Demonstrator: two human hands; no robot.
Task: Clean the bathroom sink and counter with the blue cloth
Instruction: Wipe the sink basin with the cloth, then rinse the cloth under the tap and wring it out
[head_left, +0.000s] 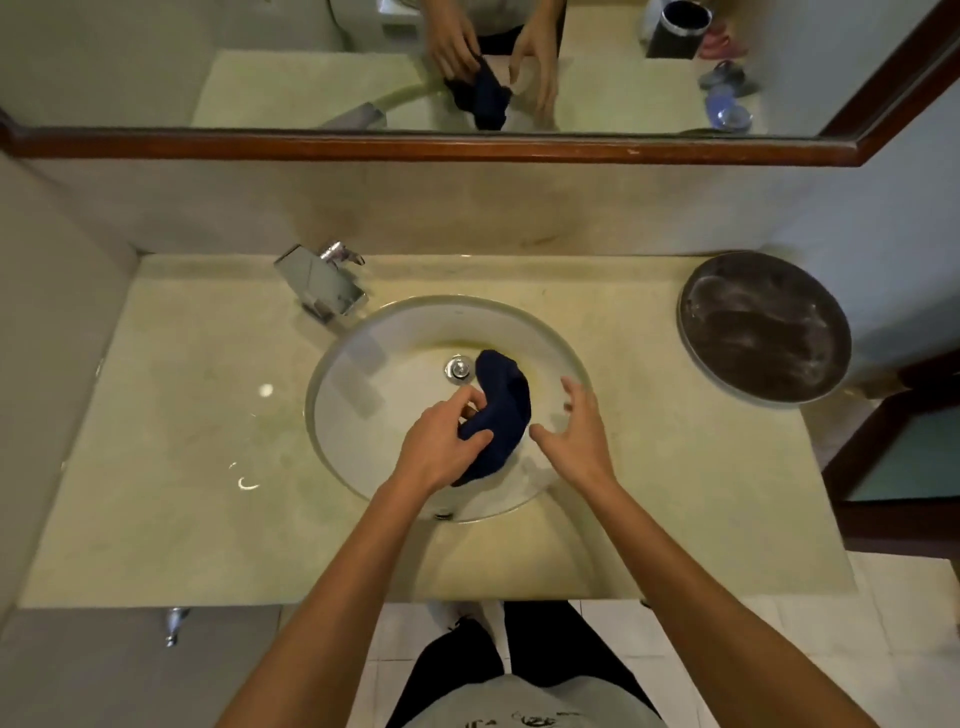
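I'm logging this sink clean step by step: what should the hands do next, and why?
Probably bring the open right hand onto the dark blue cloth to bunch it. The left hand grips only its near end, and the rest trails loose in the round white basin beside the chrome drain.

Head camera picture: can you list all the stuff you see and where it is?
sink: one, white, set in the counter
counter: one, beige, around the sink
cloth: one, dark blue, in the sink
drain: one, silver, sink bottom
tap: one, silver, behind the sink at the left
tray: one, round, dark, counter's right end
mirror: one, wood-framed, on the wall
left hand: grips the cloth
right hand: open, beside the cloth
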